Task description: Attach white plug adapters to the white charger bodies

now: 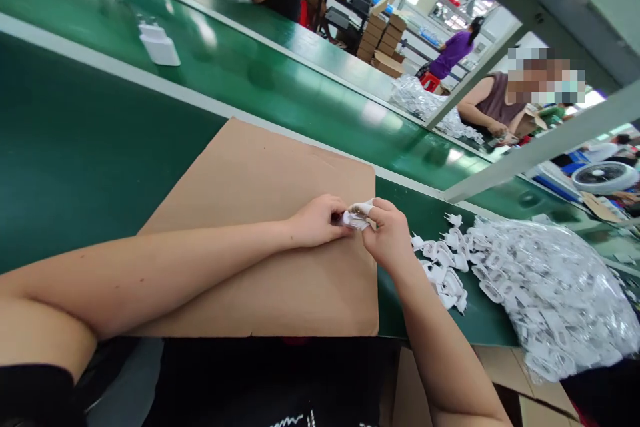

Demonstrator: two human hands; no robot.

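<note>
Over the cardboard sheet's right edge, left hand and right hand pinch one small bagged white part between fingertips — steadied from both sides — beside loose white parts and a bagged heap.

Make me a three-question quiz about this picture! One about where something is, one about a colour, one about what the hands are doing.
1. Where is the pile of bagged white parts?
A. on the cardboard sheet
B. to the right of the cardboard sheet
C. on the far belt

2. What colour is the table top?
A. green
B. red
C. yellow

3. What are the hands doing?
A. resting flat
B. both pinching one small white part
C. lifting a box

Answers:
1 B, the pile lies right of the cardboard sheet.
2 A, the surface is dark green.
3 B, the left hand and right hand meet on the small white part.
</note>
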